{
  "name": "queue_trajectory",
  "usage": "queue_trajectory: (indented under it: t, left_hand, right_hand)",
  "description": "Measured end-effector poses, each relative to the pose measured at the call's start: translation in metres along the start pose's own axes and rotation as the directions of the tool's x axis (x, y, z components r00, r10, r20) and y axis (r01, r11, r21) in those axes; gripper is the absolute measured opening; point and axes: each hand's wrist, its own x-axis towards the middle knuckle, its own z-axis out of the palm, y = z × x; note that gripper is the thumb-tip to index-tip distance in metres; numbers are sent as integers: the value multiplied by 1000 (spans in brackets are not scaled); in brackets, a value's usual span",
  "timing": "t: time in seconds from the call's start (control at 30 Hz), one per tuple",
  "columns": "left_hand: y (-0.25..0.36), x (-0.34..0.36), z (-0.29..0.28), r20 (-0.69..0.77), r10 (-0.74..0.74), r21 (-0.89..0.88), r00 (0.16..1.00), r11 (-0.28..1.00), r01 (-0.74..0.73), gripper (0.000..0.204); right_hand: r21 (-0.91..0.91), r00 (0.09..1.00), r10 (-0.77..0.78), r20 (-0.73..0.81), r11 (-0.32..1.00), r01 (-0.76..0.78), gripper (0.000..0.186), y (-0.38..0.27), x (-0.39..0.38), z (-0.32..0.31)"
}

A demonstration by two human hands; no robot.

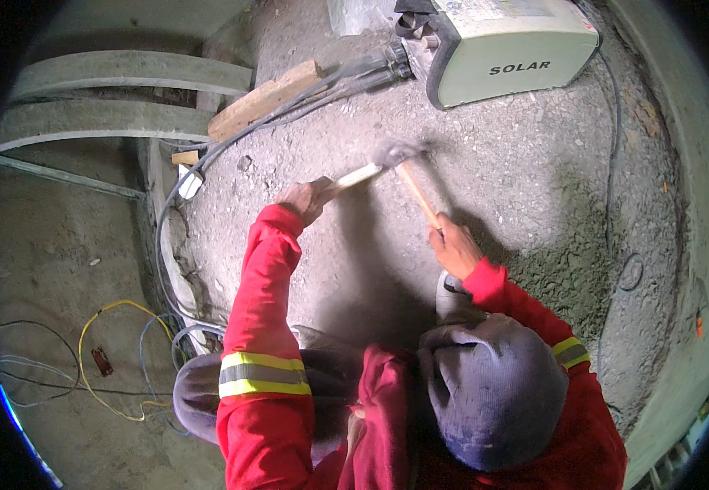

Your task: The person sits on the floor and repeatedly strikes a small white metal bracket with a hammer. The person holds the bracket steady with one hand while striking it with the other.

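My left hand [305,200] is closed round the pale wooden handle [356,177] of a tool whose far end is blurred. My right hand [454,247] grips a hammer [416,193] by its wooden handle, which slants up and to the left. Above the rough grey concrete floor [305,269], the far ends of both tools meet in one smeared dark-grey patch. Whether the heads touch, and which type of head the left tool has, I cannot tell. Both forearms are in red sleeves with reflective bands.
A pale boxed welding machine [518,61] stands at the back right, with thick cables [363,72] running left beside a wooden block [265,100]. Curved beams [126,72] span a drop at the left. Below lies a yellow cable [85,343]. Damp grey mortar [563,278] spreads at right.
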Motion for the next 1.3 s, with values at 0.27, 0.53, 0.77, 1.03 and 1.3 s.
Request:
queue_trajectory:
  t: [0.27, 0.53, 0.77, 1.03, 1.3]
  left_hand:
    - [-11, -12, -3, 16, -38, -51, 999, 998, 38, 34]
    - [4, 0, -4, 26, -98, 16, 995, 995, 98, 32]
    - [-9, -28, -2, -83, -157, 64, 984, 985, 163, 35]
    - [51, -56, 124, -138, -174, -34, 975, 985, 171, 37]
    - [120, -56, 140, -208, -429, -602, 879, 765, 231, 36]
  right_hand:
    - [322, 997, 71, -18, 945, -61, 22, -76, 12, -59]
    - [40, 987, 103, 122, 993, -109, 24, 7, 8, -7]
    - [-143, 987, 105, 121, 986, -88, 33, 26, -20, -56]
    - [-180, 924, 297, 239, 949, -258, 40, 62, -30, -62]
    - [569, 736, 504, 452, 472, -673, 50, 18, -20, -41]
